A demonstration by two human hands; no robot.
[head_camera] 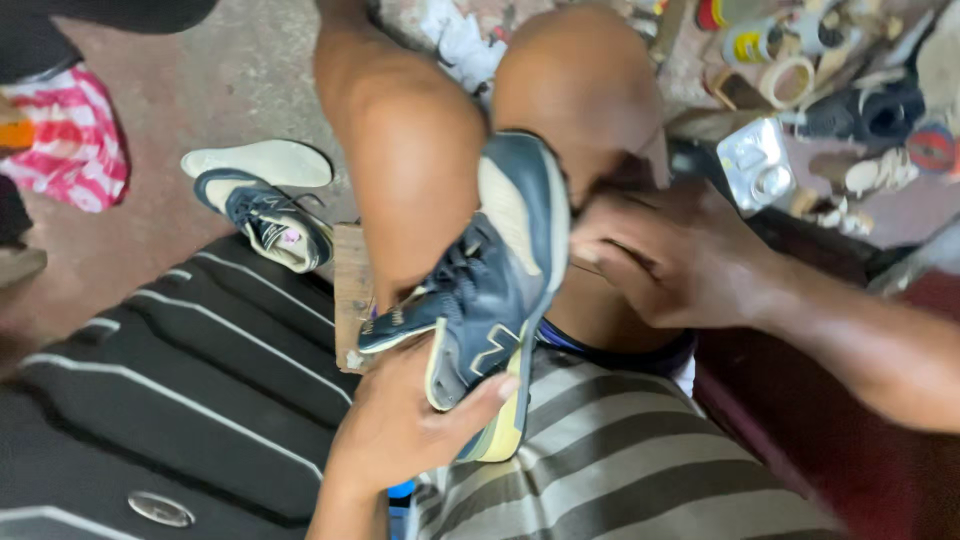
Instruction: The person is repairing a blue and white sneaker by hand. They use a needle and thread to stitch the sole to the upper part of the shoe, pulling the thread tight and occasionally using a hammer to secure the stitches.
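Note:
A navy and cream sneaker (495,290) is wedged between my bare knees, toe pointing away from me. My left hand (400,425) grips its heel end from below, thumb across the side. At the shoe's right edge near the sole, my right hand (665,255) has its fingers curled and pressed against it. Whether those fingers hold anything small is hidden. A matching sneaker (265,215) lies on the floor at the left, with a pale insole (258,162) beside it.
A black ribbed mat (190,370) with white stripes covers the lower left. A small wooden board (352,295) sits under my leg. Tape rolls (790,80), tins (755,165) and shoe parts clutter the upper right. Red-and-white striped cloth (70,140) lies at the far left.

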